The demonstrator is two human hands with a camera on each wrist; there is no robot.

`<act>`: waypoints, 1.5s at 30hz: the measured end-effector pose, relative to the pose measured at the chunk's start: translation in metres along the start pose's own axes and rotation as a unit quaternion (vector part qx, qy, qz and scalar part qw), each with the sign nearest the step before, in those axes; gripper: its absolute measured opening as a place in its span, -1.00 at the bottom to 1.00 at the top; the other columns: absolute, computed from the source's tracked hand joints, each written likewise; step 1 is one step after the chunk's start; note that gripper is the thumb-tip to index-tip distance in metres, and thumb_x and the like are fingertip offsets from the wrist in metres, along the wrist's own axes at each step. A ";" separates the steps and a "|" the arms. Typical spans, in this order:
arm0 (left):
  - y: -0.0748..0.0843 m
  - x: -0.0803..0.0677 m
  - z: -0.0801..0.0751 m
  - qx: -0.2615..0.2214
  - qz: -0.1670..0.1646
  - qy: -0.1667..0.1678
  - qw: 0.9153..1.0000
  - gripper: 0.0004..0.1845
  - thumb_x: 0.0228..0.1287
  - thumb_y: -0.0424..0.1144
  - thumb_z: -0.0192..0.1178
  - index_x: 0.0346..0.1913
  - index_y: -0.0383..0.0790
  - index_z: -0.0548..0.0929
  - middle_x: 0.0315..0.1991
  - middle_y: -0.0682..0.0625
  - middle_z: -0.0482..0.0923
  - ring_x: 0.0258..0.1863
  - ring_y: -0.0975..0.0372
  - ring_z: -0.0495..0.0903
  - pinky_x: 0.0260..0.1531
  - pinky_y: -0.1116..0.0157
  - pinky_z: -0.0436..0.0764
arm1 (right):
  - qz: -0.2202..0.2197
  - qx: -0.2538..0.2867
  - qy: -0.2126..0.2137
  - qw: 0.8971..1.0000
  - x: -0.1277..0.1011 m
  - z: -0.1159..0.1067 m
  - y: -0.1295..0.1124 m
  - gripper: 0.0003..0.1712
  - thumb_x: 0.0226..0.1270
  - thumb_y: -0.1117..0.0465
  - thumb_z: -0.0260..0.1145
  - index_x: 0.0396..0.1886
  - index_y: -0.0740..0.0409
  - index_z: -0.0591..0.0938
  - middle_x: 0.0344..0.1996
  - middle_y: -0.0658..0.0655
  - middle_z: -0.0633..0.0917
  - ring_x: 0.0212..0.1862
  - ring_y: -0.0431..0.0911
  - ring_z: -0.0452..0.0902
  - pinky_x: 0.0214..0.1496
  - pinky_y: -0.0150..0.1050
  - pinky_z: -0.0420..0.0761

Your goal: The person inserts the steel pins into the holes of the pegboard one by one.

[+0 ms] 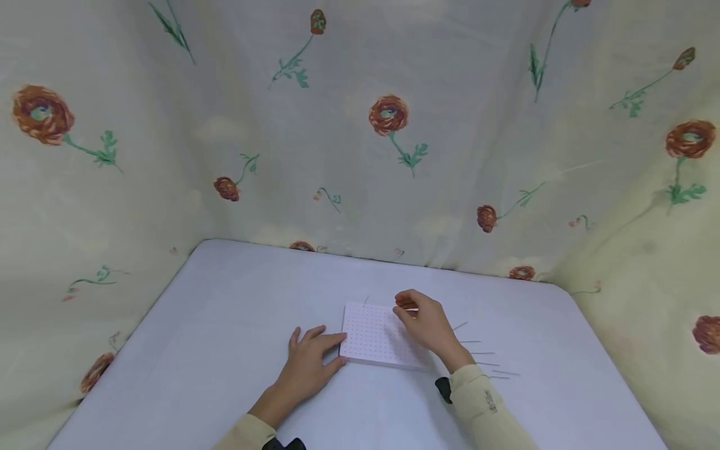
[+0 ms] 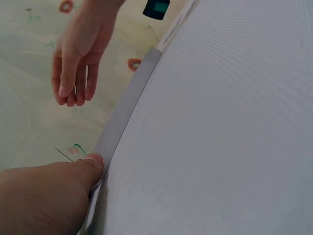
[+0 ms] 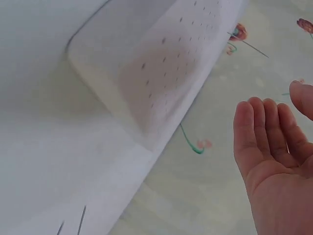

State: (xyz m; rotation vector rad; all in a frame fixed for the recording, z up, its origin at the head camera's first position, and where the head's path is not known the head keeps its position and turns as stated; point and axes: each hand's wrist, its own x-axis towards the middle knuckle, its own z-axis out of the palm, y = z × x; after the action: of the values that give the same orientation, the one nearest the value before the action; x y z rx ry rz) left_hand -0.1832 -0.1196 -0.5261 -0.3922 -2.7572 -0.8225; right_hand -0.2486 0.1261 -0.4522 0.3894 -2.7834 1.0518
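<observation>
A: In the head view, what are the hands doing?

B: The left hand (image 1: pixel 311 358) lies flat on the table (image 1: pixel 225 325), fingers straight, fingertips against the left edge of the white perforated block (image 1: pixel 374 334). The block sits mid-table. The right hand (image 1: pixel 429 322) hovers over its right half, fingers bent downward; I cannot tell whether anything is pinched there. One thin pin (image 1: pixel 365 301) stands at the block's far edge, and loose pins (image 1: pixel 482 354) lie on the table just right of the block.

A: And the left wrist view?

B: The thumb of the left hand (image 2: pixel 58 193) presses at the block's edge (image 2: pixel 129 100). The right hand (image 2: pixel 78 58) hangs beyond it, fingers relaxed, holding nothing I can see.

A: The right wrist view?

B: The right hand (image 3: pixel 274 147) is loosely spread, palm empty, apart from the block (image 3: pixel 166 63). Two pin ends (image 3: pixel 73 226) show at the bottom.

A: What could go wrong?

B: I'd judge the block could slide if the left hand's light press slips. The pins are thin, so they could roll away or be fumbled when picked up.
</observation>
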 end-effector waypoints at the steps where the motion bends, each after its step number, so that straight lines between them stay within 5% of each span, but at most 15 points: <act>1: 0.000 0.000 0.000 -0.001 -0.001 0.001 1.000 -0.51 0.08 0.09 0.33 0.12 0.15 0.60 0.08 0.20 0.62 0.28 0.06 0.39 0.31 -0.27 -0.05 | -0.003 -0.002 0.002 1.000 -0.002 -0.003 0.000 -0.73 0.26 0.18 0.31 -0.05 0.11 0.59 -0.17 0.03 0.68 -0.09 -0.14 0.62 -0.01 -0.25 0.65; 13: 0.003 -0.001 -0.001 -0.007 -0.007 0.008 1.000 -0.51 0.06 0.07 0.35 0.11 0.13 0.60 0.06 0.17 0.64 0.28 0.04 0.39 0.32 -0.28 -0.07 | -0.029 -0.028 0.029 0.999 -0.032 -0.038 0.015 -0.72 0.22 0.17 0.35 -0.07 0.05 0.58 -0.21 0.00 0.68 -0.14 -0.17 0.61 -0.04 -0.26 0.66; 34: 0.006 -0.002 0.002 -0.004 -0.018 -0.001 1.000 -0.50 0.06 0.09 0.34 0.11 0.12 0.61 0.05 0.13 0.65 0.30 0.03 0.37 0.32 -0.27 -0.12 | -0.009 -0.088 0.062 0.994 -0.094 -0.087 0.047 -0.73 0.21 0.10 0.37 -0.10 0.00 0.63 -0.25 -0.03 0.69 -0.22 -0.23 0.59 -0.15 -0.34 0.67; 45: 0.007 -0.001 0.003 0.003 -0.016 0.003 1.000 -0.50 0.05 0.09 0.35 0.11 0.13 0.60 0.05 0.14 0.65 0.29 0.03 0.37 0.32 -0.27 -0.09 | -0.012 -0.080 0.087 0.993 -0.135 -0.107 0.065 -0.77 0.13 0.15 0.43 -0.18 0.01 0.67 -0.30 -0.04 0.73 -0.29 -0.40 0.59 -0.24 -0.45 0.65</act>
State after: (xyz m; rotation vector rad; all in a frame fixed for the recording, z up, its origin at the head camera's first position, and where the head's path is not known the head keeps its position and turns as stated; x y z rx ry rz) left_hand -0.1805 -0.1121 -0.5255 -0.3460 -2.7670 -0.8213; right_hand -0.1343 0.2700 -0.4428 0.2942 -2.6753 0.8085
